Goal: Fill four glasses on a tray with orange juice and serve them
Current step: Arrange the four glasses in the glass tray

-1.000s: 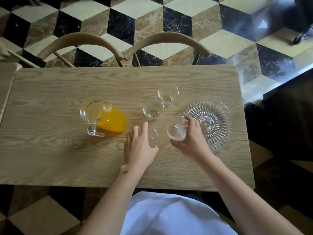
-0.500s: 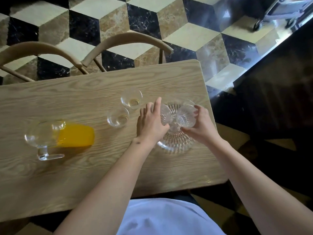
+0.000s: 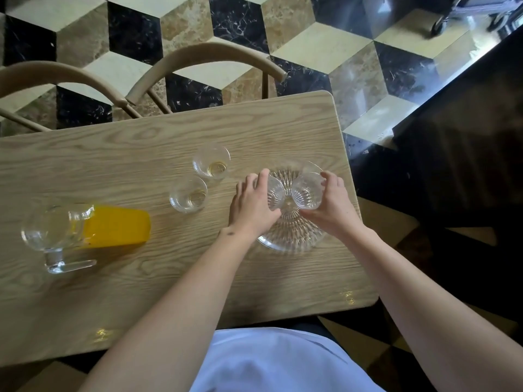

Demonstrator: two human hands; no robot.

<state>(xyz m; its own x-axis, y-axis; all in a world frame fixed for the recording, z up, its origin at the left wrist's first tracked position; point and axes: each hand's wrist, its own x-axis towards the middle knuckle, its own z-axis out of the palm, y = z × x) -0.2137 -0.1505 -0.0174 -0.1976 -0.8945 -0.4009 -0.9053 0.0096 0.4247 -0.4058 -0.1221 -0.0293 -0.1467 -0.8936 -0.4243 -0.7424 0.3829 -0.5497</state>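
Head view, steeply down, close

Juice in jug (image 3: 113, 226): bright orange-yellow. Glasses (image 3: 188, 195), tray (image 3: 291, 236): clear, tray with radial ribbed cut pattern. Table (image 3: 141, 142): pale wood grain. Floor (image 3: 311, 46): black, cream, tan marble cubes. Shirt (image 3: 271, 360): white.

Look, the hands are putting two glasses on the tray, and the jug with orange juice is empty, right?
Not quite. The head view shows the jug holds plenty of orange juice. The hands, left and right, are indeed setting two glasses on the tray.
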